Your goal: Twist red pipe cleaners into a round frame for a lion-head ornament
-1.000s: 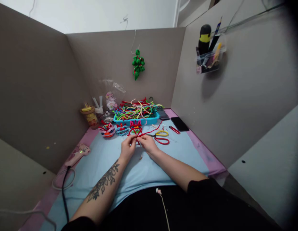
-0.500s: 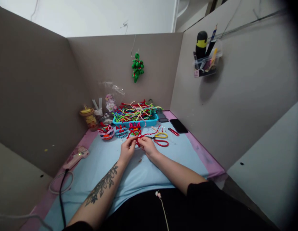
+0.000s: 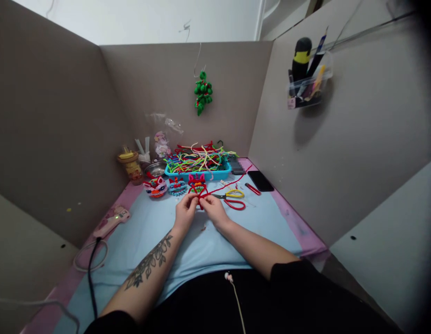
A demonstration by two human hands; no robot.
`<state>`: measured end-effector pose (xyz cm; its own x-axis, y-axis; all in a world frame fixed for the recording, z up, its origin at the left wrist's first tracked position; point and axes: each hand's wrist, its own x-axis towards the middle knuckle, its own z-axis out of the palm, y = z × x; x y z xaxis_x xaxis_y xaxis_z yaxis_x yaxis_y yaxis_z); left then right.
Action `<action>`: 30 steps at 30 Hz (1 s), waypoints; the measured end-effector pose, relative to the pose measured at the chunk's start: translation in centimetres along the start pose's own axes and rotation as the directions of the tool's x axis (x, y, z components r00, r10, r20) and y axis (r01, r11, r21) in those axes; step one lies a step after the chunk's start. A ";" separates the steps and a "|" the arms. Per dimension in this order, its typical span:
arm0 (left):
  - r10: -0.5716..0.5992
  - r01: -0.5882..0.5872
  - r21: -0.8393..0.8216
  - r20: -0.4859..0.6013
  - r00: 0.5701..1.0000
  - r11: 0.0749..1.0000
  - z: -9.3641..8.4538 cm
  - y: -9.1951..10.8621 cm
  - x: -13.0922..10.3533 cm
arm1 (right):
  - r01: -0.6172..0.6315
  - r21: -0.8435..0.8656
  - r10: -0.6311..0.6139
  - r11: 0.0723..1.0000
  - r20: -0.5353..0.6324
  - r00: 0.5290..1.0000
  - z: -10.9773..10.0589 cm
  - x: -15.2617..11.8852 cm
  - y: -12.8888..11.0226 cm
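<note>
My left hand (image 3: 186, 211) and my right hand (image 3: 214, 211) meet over the middle of the table, fingers pinched on a red pipe cleaner piece (image 3: 200, 191) bent into loops. One long red strand runs from it up to the right, past the scissors. Fingertips hide part of the piece. Just right of my right hand lie scissors (image 3: 232, 194) with one yellow and one red handle loop, blades toward my fingers. Behind the hands sit finished lion-like heads: a pink one (image 3: 155, 187), a blue one (image 3: 177, 187) and a red one (image 3: 196, 180), partly covered by the loops.
A blue tray (image 3: 201, 175) heaped with colourful pipe cleaners stands at the back. Right lie a phone (image 3: 260, 181) and a red cutter (image 3: 252, 189). Left are a drink cup (image 3: 131, 166), metal bowl (image 3: 155, 169) and corded pink glue gun (image 3: 112, 222). Grey partitions enclose the table.
The long red strand now stretches straighter and farther up to the right. Both hands stay together on the red piece. The view has shifted slightly.
</note>
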<state>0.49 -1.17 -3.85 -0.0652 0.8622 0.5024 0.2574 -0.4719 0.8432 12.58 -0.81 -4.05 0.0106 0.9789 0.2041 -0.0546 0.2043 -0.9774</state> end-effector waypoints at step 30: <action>-0.245 0.253 -0.354 0.069 0.967 0.900 0.0 -1.1 0.7 | 0.473 -0.851 -0.579 0.231 0.271 0.769 -2.5 -0.4 -1.3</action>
<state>0.11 -0.05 -4.44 -0.0600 0.9620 0.2663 -0.1260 -0.2719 0.9540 15.19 -1.51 -2.99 -0.2303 0.6347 0.7376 0.8416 0.5104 -0.1764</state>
